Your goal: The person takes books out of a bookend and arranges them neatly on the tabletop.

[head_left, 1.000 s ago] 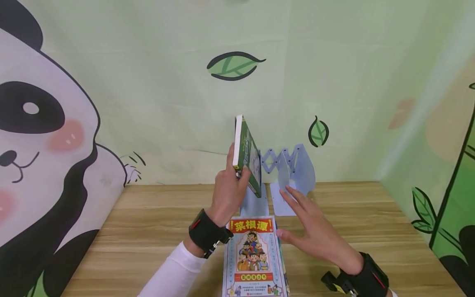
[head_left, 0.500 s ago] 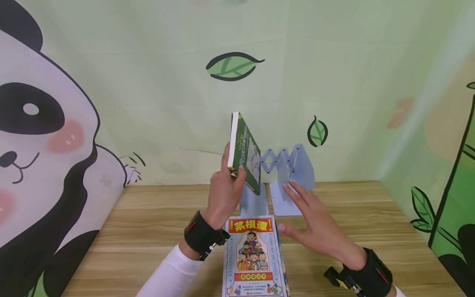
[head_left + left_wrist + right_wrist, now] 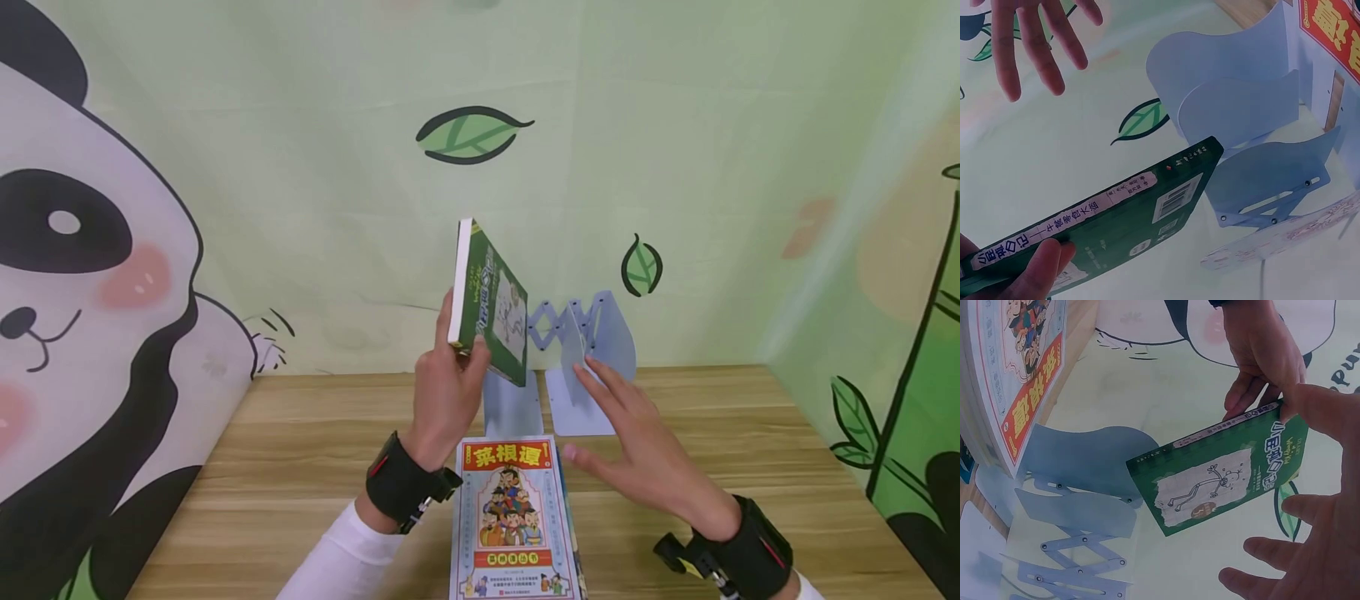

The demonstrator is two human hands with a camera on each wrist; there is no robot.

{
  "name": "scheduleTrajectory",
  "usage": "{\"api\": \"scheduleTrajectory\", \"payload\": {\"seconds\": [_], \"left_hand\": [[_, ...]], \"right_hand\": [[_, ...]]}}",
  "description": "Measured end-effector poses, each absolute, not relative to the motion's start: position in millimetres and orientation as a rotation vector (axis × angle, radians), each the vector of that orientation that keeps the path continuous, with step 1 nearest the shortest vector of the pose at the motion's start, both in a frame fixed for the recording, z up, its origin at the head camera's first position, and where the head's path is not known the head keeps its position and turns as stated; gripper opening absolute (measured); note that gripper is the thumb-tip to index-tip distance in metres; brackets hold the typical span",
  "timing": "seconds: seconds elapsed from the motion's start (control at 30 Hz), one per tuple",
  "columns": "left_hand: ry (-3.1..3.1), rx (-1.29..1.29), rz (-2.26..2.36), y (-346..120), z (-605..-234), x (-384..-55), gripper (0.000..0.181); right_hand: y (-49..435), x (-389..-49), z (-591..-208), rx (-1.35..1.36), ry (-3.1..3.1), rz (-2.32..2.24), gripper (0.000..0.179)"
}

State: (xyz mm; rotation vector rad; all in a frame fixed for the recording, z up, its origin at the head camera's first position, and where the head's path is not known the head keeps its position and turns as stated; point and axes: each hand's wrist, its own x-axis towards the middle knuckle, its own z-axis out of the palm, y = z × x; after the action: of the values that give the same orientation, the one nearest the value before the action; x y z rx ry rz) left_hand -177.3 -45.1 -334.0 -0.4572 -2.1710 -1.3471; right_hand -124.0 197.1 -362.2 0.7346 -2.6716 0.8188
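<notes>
My left hand point(image 3: 446, 400) grips a green book point(image 3: 491, 304) by its lower near end, thumb on the cover side. The book is tilted and raised above the table, its front cover with a white drawing panel facing right. A barcode shows on its back in the left wrist view. Just beyond stands a pale blue folding bookend point(image 3: 617, 337) with upright plates and a scissor linkage, its left part partly hidden by the book. My right hand point(image 3: 645, 442) holds nothing; its fingers are spread, and the fingertips overlap a bookend plate in the head view.
A stack of books point(image 3: 510, 500), topped by one with a red title band, lies flat in front of the bookend on the wood-grain table point(image 3: 315, 467). Behind hangs a green backdrop point(image 3: 337, 167) with a printed panda and leaves.
My left hand has drawn the green book a little left and up, turning more of its cover into view. The right hand has shifted only slightly; the bookend and stack stayed put.
</notes>
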Motion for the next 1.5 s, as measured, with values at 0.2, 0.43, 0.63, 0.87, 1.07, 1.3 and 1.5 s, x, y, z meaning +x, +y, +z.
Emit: {"api": "scheduleTrajectory", "payload": {"seconds": [0.2, 0.43, 0.63, 0.87, 1.07, 1.3, 1.5], "left_hand": [[-2.136, -0.474, -1.365, -47, -332, -172, 0.072], [-2.069, -0.492, -1.326, -52, -329, -167, 0.069], [-2.016, -0.523, -1.306, -58, -325, -161, 0.066], [-1.965, -0.534, -1.325, -63, -321, -154, 0.065], [-1.934, -0.555, -1.331, -66, -316, -147, 0.065], [-1.931, -0.563, -1.313, -69, -314, -138, 0.065], [-1.938, -0.587, -1.297, -71, -312, -128, 0.065]], "right_hand": [[198, -124, -360, 0.737, -2.647, 0.836, 0.09], [200, -127, -356, 0.743, -2.609, 0.852, 0.091], [201, -128, -350, 0.718, -2.605, 0.869, 0.09], [203, -128, -343, 0.707, -2.579, 0.895, 0.09], [205, -130, -340, 0.737, -2.542, 0.889, 0.09], [207, -134, -335, 0.892, -2.467, 0.859, 0.09], [206, -135, -328, 0.932, -2.433, 0.843, 0.089]]}}
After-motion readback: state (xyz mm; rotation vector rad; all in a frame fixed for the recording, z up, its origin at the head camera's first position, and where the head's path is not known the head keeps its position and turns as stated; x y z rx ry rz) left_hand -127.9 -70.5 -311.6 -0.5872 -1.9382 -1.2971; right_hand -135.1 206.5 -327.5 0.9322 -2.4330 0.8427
